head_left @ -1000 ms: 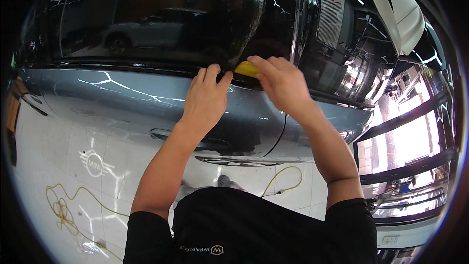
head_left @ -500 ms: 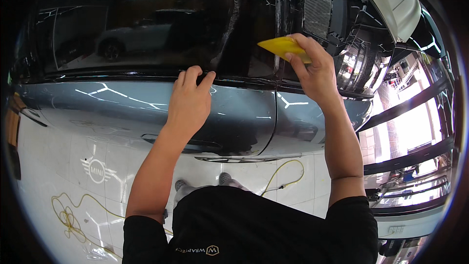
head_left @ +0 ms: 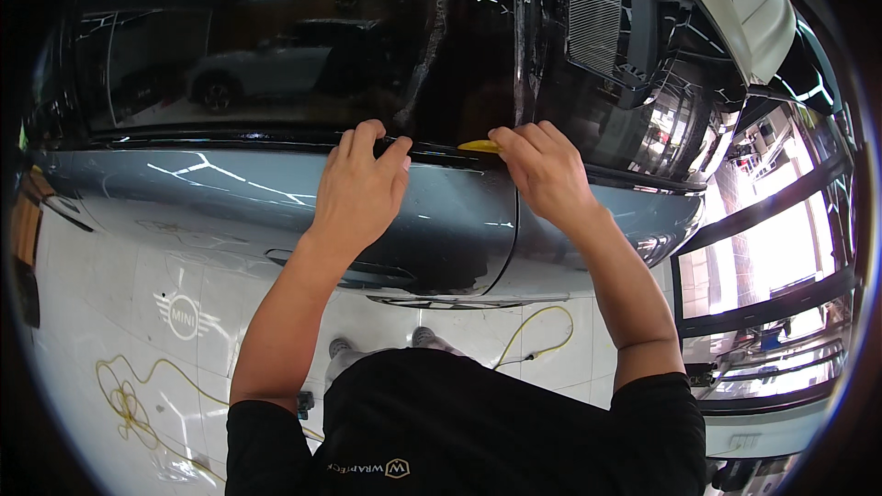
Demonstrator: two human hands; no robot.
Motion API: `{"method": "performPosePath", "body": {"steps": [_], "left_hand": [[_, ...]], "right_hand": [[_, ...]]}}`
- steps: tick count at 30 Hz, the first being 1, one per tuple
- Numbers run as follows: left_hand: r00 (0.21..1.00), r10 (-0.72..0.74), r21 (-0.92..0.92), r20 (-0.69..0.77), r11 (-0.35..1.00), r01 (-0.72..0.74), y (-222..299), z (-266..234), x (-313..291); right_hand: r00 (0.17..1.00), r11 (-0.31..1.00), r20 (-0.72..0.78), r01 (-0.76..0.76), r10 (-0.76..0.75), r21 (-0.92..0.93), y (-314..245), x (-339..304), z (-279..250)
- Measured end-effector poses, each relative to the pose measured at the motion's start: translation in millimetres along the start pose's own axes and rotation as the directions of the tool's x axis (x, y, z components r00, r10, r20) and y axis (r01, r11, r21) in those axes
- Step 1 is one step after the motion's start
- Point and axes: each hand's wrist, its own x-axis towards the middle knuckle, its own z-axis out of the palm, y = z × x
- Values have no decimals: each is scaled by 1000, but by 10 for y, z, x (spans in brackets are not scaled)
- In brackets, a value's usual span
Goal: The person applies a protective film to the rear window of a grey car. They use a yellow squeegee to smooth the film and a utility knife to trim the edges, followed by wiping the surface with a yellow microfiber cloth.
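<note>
A grey-blue car door (head_left: pixel 230 211) with a dark tinted side window (head_left: pixel 257 46) fills the view. My left hand (head_left: pixel 360 186) lies flat on the door, its fingertips on the black trim strip at the window's lower edge. My right hand (head_left: pixel 544 170) grips a small yellow squeegee (head_left: pixel 479 145), whose tip is pressed against that same trim strip just right of my left hand. Most of the squeegee is hidden under my fingers.
A door handle (head_left: pixel 367 268) sits below my left hand. A yellow cord (head_left: pixel 542 340) lies on the white tiled floor beneath the car, and more tangled cord (head_left: pixel 129 395) lies at the lower left. Glass shopfront windows (head_left: pixel 763 266) are at the right.
My right hand has brought the yellow squeegee down from the window glass to the trim strip. My left hand has shifted right along the strip, closer to it.
</note>
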Motion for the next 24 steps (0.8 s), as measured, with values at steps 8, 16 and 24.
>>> {"method": "performPosePath", "body": {"steps": [8, 16, 24], "left_hand": [[1000, -14, 9, -10, 1000, 14, 28, 3, -34], [999, -54, 19, 9, 998, 54, 73, 13, -41], [1000, -3, 1, -21, 1000, 3, 3, -41, -57]], "right_hand": [[975, 953, -146, -124, 169, 276, -6, 201, -229], [1000, 1000, 18, 7, -7, 28, -110, 165, -33], [987, 996, -143, 73, -79, -42, 226, 1597, -754]]}}
